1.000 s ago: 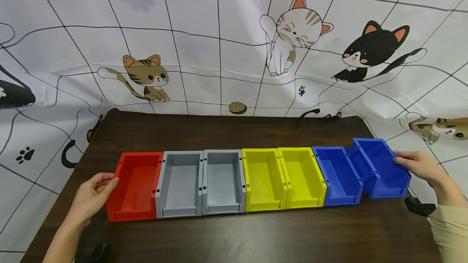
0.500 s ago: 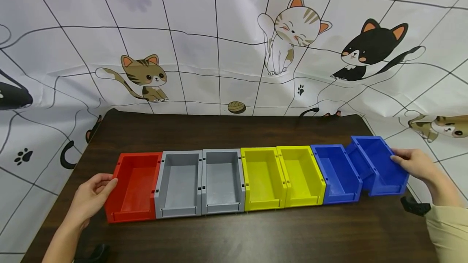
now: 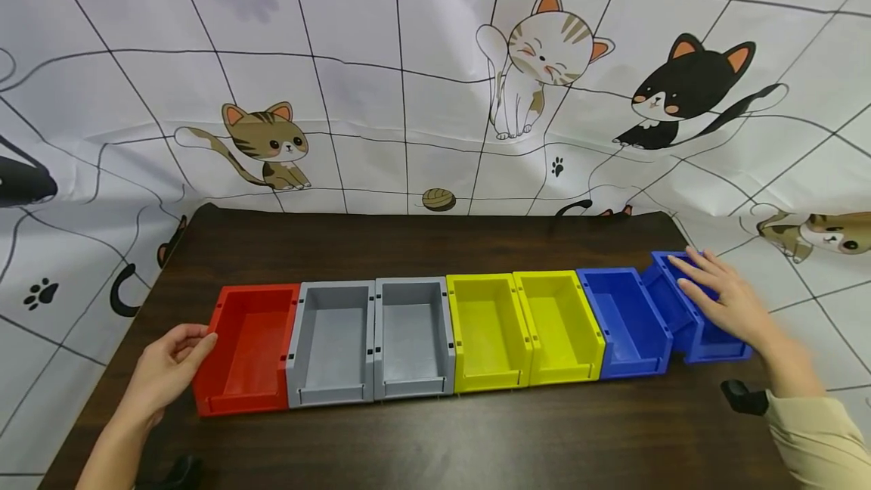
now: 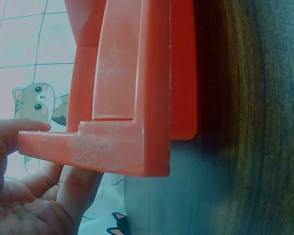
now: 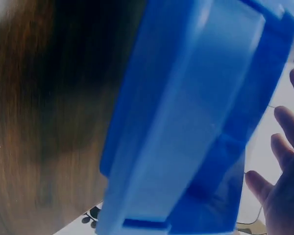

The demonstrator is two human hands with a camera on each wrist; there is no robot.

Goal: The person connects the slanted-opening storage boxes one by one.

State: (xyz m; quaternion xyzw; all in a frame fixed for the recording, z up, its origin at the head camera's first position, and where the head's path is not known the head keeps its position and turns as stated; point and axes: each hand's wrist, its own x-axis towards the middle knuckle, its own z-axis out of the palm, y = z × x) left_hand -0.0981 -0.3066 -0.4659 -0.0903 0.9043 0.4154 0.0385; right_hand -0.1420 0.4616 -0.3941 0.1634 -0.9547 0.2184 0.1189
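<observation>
At the left end of the row, my left hand point(image 3: 163, 365) pinches the side rim of a red plastic storage bin point(image 3: 248, 358). In the left wrist view the thumb lies over the rim of the red bin point(image 4: 120, 73), with fingers on its other side. My right hand point(image 3: 731, 305) hovers over the rightmost blue bin point(image 3: 717, 350), fingers spread and fairly straight. The right wrist view shows those fingertips apart from the blue bin point(image 5: 171, 112). This bin stands slightly askew beside the other blue bin point(image 3: 626, 316); the hand hides part of it.
Between the end bins stand two grey bins point(image 3: 336, 339) point(image 3: 413, 331) and two yellow bins point(image 3: 490, 324) point(image 3: 554, 320), side by side. All sit on a dark wooden table point(image 3: 435, 445). A white curtain point(image 3: 367, 97) printed with cats hangs behind.
My right hand has let go of the rightmost blue bin's right rim and moved left over it, fingers spreading. My left hand keeps its pinch on the red bin.
</observation>
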